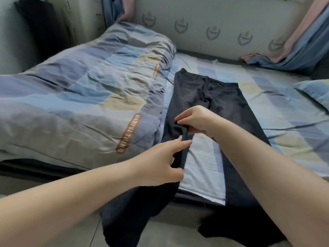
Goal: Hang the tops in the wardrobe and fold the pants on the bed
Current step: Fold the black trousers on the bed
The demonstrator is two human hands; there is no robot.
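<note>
The left hand (160,158) pinches the inner edge of the dark pants' (220,98) left leg, thumb under, fingers curled over the cloth. Just beyond it, the right hand (194,120) grips the same bunched edge. The pants lie flat on the bed (284,111), waistband beyond both hands, cuffs hanging off the near edge. Left of the hands lies a rumpled patchwork quilt (80,97).

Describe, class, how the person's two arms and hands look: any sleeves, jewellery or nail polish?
Both forearms are bare up to the frame's edge, with no sleeves in view. No watch, bracelet or ring shows on the left hand or the right hand. One left fingernail looks pale and glossy, possibly polished.
</note>
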